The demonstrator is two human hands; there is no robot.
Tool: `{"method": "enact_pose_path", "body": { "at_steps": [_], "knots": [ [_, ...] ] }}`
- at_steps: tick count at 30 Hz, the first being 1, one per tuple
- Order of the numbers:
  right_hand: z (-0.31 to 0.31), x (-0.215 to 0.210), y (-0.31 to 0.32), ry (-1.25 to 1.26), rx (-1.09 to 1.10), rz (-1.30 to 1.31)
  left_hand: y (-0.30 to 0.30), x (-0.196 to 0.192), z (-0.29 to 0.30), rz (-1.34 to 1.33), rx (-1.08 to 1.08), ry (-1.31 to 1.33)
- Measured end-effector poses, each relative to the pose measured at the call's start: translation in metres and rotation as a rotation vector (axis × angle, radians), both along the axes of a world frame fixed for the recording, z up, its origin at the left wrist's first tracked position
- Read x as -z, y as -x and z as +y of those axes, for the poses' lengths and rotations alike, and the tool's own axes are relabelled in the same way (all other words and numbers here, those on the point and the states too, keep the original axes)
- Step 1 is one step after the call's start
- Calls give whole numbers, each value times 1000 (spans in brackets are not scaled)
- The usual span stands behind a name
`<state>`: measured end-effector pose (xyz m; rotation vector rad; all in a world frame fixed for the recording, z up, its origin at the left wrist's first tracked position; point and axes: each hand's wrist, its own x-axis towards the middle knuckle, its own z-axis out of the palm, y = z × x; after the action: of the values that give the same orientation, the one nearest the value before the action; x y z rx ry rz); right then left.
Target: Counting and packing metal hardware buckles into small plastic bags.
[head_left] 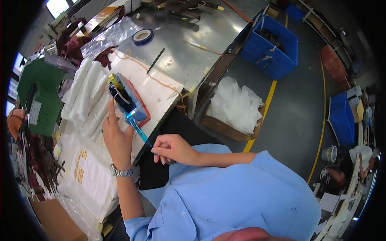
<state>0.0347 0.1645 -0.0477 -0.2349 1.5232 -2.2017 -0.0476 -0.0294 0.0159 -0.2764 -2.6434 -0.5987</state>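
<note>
A tape dispenser with a grey-blue body and a red base stands near the table's edge. From its front runs a strip of clear blue tape, pulled out toward me. My right hand pinches the strip's free end between thumb and fingers. My left hand, with a metal watch on the wrist, is beside the dispenser. Its index finger stretches up along the dispenser's left side and its thumb is close to the strip; whether they touch is unclear. Small gold-coloured pieces lie on white sheeting left of that hand.
White wrapped bundles lie left of the dispenser. Beyond it are a blue-rimmed tape roll, a thin black rod and an orange cord. On the floor at right stand a carton of white plastic and a blue bin.
</note>
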Motion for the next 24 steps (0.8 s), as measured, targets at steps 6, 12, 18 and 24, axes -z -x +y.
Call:
{"method": "enact_pose_path", "body": {
  "at_steps": [6,12,18,24],
  "knots": [
    [0,10,-1,-4,76,26,-10,-4,2,-12,37,-55],
    [0,7,9,32,0,-5,-56,-14,-69,-9,-69,-161],
    [8,-17,10,-98,65,21,-94,-32,-197,78,-416,-59],
    [1,-10,13,-103,48,-5,-128,-1,-243,-14,-468,111]
  ]
}}
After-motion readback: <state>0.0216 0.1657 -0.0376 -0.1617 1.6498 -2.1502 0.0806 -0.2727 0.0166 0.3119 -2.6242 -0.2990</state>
